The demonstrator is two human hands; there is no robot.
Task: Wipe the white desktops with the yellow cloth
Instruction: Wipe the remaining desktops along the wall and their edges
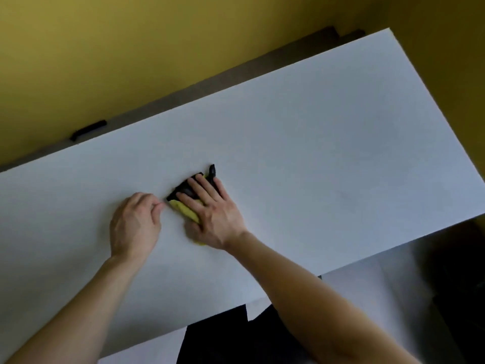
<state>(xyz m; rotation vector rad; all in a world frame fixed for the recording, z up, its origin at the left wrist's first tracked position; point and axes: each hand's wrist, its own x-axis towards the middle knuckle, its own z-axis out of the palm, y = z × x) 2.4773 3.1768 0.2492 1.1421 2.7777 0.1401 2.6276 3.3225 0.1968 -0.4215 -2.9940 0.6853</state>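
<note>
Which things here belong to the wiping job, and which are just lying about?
Job: yellow cloth; white desktop; right hand pressing the cloth; left hand beside it.
Lying about: small black object on the ledge behind the desktop.
</note>
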